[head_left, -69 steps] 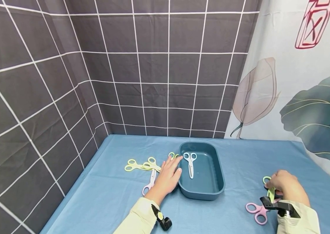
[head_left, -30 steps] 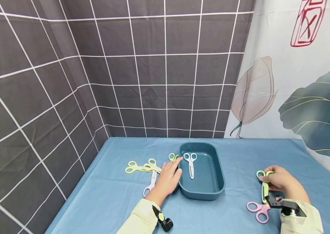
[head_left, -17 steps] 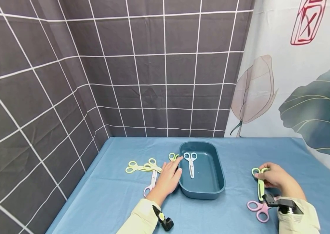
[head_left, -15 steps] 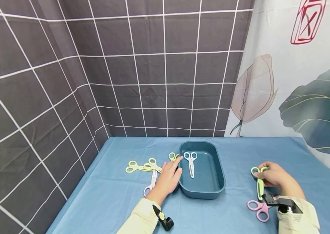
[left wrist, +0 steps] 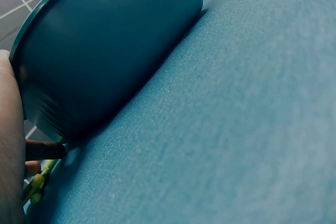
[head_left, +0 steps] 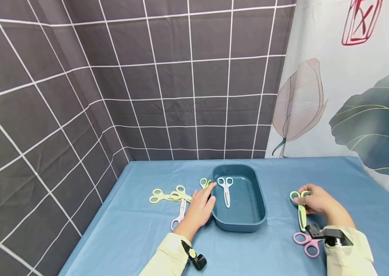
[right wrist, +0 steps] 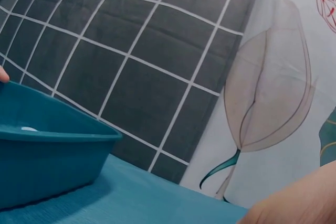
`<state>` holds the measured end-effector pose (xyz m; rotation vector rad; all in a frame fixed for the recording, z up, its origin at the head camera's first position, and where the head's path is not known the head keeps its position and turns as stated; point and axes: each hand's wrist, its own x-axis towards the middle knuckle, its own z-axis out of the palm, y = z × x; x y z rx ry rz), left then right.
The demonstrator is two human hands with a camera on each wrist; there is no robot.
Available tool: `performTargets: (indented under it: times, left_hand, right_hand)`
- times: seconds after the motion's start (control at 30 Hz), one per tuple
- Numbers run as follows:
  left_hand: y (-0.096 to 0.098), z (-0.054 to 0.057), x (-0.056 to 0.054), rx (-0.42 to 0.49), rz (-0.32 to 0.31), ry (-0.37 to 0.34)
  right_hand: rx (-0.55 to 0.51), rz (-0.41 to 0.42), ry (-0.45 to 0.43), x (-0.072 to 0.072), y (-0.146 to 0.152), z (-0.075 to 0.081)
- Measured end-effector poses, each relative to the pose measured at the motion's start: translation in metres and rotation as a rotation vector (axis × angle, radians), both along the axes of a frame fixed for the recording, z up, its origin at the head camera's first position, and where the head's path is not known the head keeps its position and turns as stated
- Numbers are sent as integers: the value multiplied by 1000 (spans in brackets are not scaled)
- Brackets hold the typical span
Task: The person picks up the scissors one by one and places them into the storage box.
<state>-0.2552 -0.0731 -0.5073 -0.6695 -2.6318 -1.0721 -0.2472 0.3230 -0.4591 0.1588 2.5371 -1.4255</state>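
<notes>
My right hand [head_left: 322, 201] pinches light green scissors [head_left: 302, 216] by the handles, their blades pointing down toward pink-handled scissors [head_left: 307, 242] on the cloth. Only the edge of this hand shows in the right wrist view. My left hand [head_left: 198, 209] rests against the left side of a blue-green rectangular tray [head_left: 239, 227], fingers extended and fingertips right at the rim. In the left wrist view, the hand [left wrist: 9, 140] lies beside the tray's outer wall [left wrist: 105, 51]. White scissors [head_left: 227, 193] lie inside the tray, handles toward the far end.
Left of the tray lie yellow scissors [head_left: 160, 196], overlapping another yellow pair [head_left: 180, 193] and pink-and-white scissors [head_left: 177, 220]. Green scissors [head_left: 204, 182] are partly hidden behind my left fingers. A blue cloth [head_left: 128, 230] covers the table; a dark gridded backdrop [head_left: 180, 84] rises behind it.
My right hand has carried the green scissors leftward and away from me, off the pink-handled pair. The left hand stays at the tray. The head view has shifted slightly.
</notes>
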Motion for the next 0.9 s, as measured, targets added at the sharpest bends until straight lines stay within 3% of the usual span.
performTargets:
  times: [0.5,0.9]
  left_hand:
    - [2,-2,2,11,12,5]
    - [2,1,4,23,6,1]
  right_hand:
    - [5,55,57,-3,-19,5]
    - [0,93,120,-1,-44,19]
